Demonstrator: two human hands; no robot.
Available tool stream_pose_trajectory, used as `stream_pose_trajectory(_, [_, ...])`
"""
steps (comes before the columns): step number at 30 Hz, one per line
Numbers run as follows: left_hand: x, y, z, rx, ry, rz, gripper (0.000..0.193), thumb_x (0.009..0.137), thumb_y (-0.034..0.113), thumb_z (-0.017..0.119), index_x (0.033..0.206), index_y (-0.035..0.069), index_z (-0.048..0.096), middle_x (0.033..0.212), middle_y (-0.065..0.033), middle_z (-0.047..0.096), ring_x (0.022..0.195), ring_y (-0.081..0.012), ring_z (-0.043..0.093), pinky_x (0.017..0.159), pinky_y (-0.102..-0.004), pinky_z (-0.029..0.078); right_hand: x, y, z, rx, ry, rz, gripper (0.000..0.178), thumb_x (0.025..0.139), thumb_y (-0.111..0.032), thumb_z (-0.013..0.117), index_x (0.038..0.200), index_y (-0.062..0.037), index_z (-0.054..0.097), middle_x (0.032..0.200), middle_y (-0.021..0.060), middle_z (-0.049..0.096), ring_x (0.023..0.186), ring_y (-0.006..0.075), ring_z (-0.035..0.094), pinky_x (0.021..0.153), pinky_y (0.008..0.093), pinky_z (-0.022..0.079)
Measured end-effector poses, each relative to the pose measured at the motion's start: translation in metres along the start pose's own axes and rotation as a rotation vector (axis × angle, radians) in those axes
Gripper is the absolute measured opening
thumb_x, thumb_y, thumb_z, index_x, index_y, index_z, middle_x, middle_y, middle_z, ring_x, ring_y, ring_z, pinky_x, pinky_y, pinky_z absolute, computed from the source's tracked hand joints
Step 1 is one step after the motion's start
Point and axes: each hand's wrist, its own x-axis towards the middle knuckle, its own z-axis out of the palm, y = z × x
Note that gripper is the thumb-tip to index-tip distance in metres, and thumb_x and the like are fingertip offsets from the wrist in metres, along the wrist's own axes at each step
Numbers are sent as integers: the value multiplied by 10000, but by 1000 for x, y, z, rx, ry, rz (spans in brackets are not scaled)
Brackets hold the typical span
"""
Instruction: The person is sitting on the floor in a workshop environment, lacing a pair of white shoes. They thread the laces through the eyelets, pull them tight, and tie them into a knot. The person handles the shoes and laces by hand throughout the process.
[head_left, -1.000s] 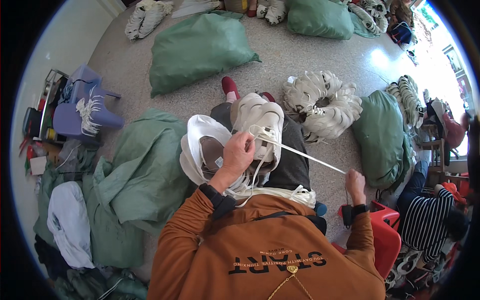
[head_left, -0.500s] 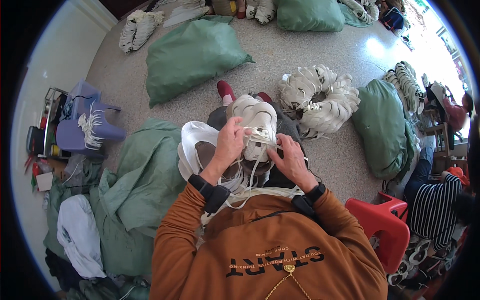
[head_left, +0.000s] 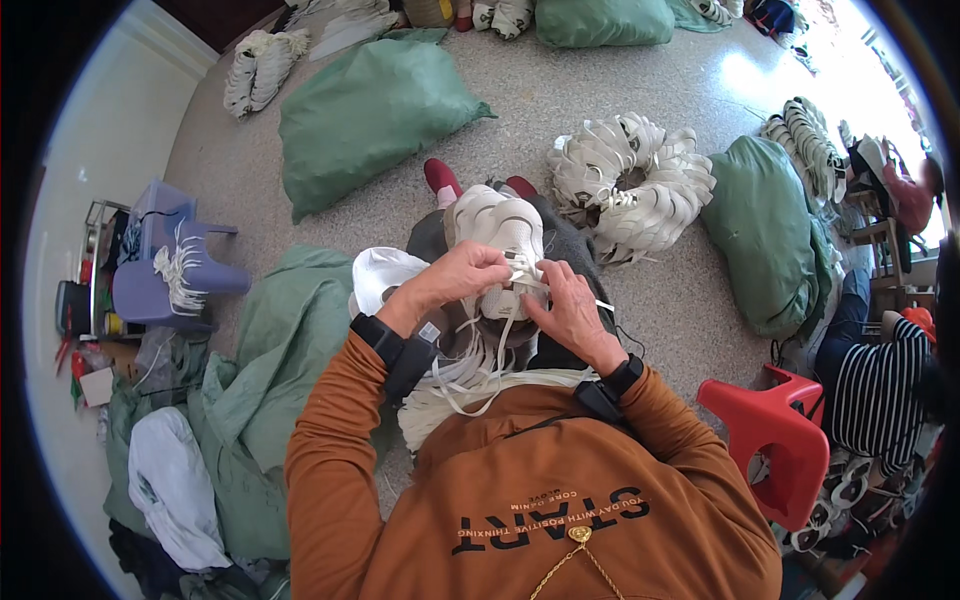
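Head view: from where I'm standing, the shoe (head_left: 497, 232) is lying over the trousers (head_left: 570, 248), toe pointing away. Left hand (head_left: 458, 275) is pinching the lace (head_left: 523, 272) over the tongue; right hand (head_left: 574, 308) is curling beside it, fingertips partly hidden, so can't tell if it's gripping. Shoe is looking light, soft-sided, likely giving under pressure; lace probably limp, slightly slippery. Best holding: lace near the eyelets, shoe by its side.

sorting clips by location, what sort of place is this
Probably a small shoe workshop: a ring of pale shoes lies on the floor, bulging green sacks lie nearby, and the person's left hand and right hand are at the lace of another pale shoe.
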Motion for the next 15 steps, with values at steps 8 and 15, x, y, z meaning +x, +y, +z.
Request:
stream_pose_trajectory(8, [-19, -36, 13, -448, 288, 55, 136, 906, 136, 729, 945, 48, 633, 804, 28, 589, 644, -31, 501, 556, -180, 405, 1, 8, -1, -22, -49, 72, 364, 849, -294, 729, 1018, -4, 587, 853, 178, 612, 816, 391, 614, 747, 449, 474])
stream_pose_trajectory(15, [0, -61, 27, -113, 552, -3, 141, 803, 61, 742, 854, 64, 610, 919, 10, 575, 694, -52, 533, 621, -210, 442, -5, 20, -36, 487, -123, 124, 322, 949, -191, 644, 749, 22, 509, 615, 134, 411, 561, 164, 402, 529, 370, 363])
